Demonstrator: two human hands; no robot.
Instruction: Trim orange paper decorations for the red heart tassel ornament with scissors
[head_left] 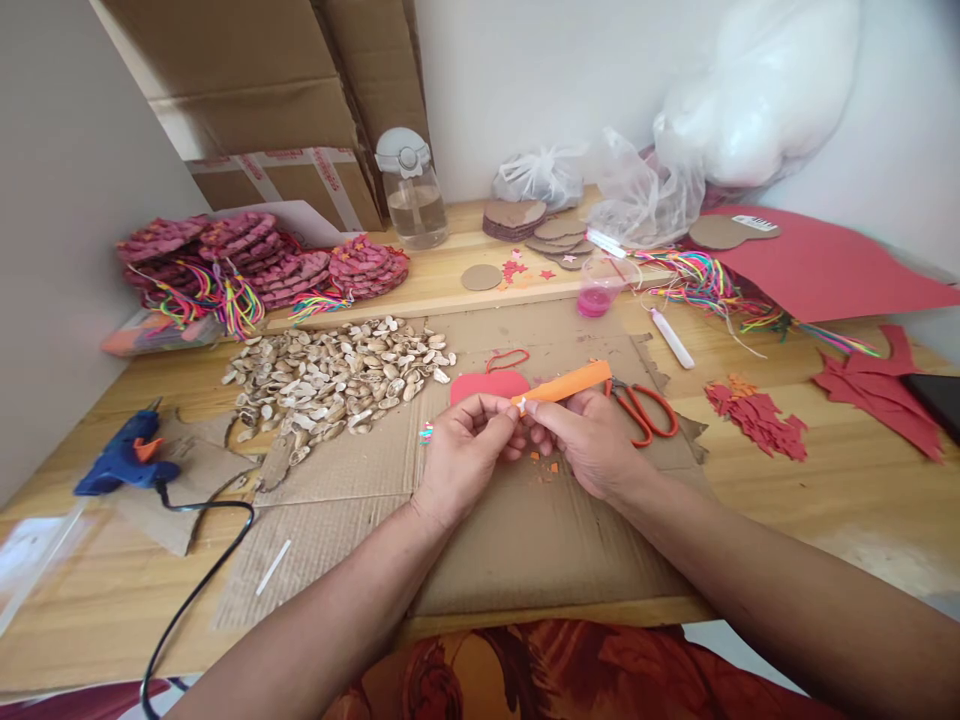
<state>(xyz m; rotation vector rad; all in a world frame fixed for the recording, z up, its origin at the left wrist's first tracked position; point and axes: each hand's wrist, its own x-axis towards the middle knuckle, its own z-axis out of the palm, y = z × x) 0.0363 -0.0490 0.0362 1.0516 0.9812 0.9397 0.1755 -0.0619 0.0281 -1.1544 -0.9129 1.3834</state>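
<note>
My left hand (465,445) and my right hand (585,435) meet over a flattened cardboard sheet (525,540) at the table's middle. Both pinch the near end of a rolled orange foam strip (570,383), which points up and to the right. My left fingers are curled against its tip; my right fingers grip it from the side. Just behind my hands lies a red foam heart (487,385) with a thin loop. Tiny orange scraps (544,462) lie on the cardboard under my hands.
Red-handled scissors (645,410) lie right of my hands. A pile of nut shells (337,380) sits left, a blue glue gun (124,455) with cord farther left. Pink woven discs (247,255), a water bottle (411,190), red scraps (757,420), a red sheet (825,270) and plastic bags (645,190) fill the back.
</note>
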